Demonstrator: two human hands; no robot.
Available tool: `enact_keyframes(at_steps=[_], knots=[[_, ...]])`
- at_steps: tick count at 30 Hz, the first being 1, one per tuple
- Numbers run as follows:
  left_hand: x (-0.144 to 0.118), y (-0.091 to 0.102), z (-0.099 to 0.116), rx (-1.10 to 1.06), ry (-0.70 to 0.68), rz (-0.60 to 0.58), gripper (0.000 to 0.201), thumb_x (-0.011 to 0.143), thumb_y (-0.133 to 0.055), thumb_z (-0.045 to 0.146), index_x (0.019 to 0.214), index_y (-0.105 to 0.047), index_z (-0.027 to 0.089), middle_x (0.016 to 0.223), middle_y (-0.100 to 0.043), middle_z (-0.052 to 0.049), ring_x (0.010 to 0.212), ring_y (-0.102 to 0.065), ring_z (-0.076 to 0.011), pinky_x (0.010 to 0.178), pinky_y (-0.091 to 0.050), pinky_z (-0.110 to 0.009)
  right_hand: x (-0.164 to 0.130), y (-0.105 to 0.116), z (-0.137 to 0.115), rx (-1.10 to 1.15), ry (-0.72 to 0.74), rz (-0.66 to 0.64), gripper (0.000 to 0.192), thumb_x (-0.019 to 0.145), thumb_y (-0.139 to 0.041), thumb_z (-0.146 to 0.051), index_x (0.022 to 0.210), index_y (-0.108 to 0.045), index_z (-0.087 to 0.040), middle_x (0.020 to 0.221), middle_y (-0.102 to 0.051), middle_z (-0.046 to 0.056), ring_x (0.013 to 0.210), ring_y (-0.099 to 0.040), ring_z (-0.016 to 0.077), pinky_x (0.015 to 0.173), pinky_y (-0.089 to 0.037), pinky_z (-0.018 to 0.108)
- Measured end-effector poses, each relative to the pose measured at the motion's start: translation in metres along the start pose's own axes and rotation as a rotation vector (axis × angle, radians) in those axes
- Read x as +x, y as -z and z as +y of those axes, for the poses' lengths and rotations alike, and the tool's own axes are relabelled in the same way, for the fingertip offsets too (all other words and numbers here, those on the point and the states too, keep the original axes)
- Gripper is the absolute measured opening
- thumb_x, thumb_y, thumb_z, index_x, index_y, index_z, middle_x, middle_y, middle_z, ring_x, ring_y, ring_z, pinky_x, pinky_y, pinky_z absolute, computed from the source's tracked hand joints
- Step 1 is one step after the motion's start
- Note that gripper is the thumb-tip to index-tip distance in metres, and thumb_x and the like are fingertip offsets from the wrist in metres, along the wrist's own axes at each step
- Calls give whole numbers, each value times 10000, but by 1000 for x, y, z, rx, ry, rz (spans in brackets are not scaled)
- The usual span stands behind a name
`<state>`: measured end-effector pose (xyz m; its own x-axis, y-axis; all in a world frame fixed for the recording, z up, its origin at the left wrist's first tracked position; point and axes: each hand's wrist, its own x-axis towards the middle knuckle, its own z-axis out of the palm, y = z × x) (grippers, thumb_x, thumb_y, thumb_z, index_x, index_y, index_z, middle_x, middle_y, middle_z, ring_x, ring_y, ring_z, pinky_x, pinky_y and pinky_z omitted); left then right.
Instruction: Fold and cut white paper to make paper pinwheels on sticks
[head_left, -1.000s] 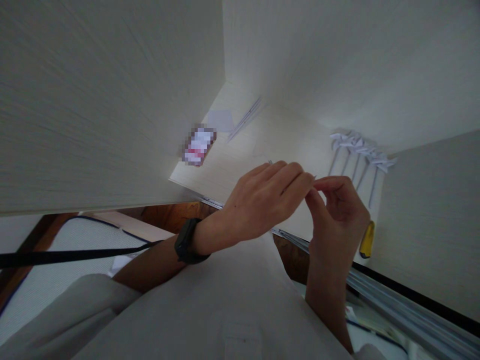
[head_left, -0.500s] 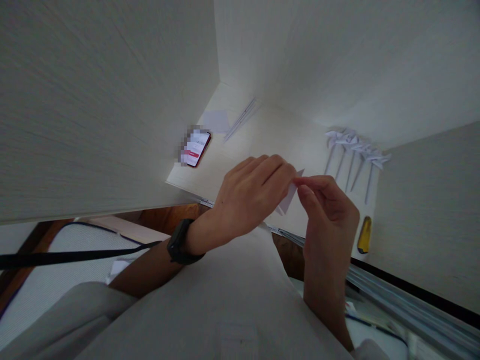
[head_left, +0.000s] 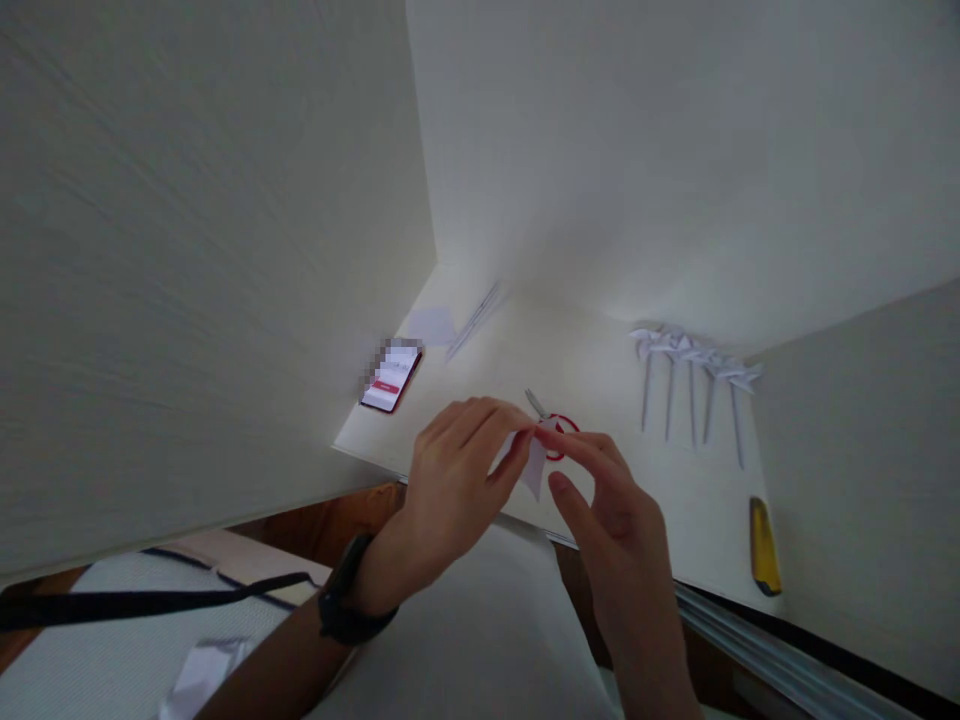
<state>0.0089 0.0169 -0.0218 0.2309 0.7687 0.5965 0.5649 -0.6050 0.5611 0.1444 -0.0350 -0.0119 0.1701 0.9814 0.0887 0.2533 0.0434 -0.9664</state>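
Over the front part of the desk, my left hand (head_left: 457, 465) pinches a small folded piece of white paper (head_left: 535, 472) between thumb and fingertips. The paper hangs down from the pinch. My right hand (head_left: 626, 525) reaches in from the other side; its index fingertip touches the paper's top edge beside the left fingertips, while its thumb stands apart below. Scissors (head_left: 535, 404) with red handles lie on the desk just behind the hands, partly covered by the fingers and paper.
Several white paper pinwheels on sticks (head_left: 692, 400) lie in a row at the right. A yellow-and-black utility knife (head_left: 765, 545) is near the right panel. At the left lie a phone (head_left: 391, 378), a white paper sheet (head_left: 431, 326) and thin white sticks (head_left: 474, 320).
The view has tilted upward, so the desk sits lower in it. My right thumb has come away from the index finger. The scissors, hidden before, now show behind the hands.
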Motion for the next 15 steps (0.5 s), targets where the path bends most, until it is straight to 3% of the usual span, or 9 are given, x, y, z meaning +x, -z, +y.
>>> enact_keyframes(at_steps=[15], knots=[[-1, 5, -7, -74, -16, -29, 101, 855, -612, 128, 858, -667, 213, 840, -751, -21, 772, -709, -167, 704, -582, -292, 1, 1, 5, 144, -64, -7, 254, 812, -610, -191, 1003, -741, -295, 965, -678, 37, 978, -633, 214, 860, -505, 385]])
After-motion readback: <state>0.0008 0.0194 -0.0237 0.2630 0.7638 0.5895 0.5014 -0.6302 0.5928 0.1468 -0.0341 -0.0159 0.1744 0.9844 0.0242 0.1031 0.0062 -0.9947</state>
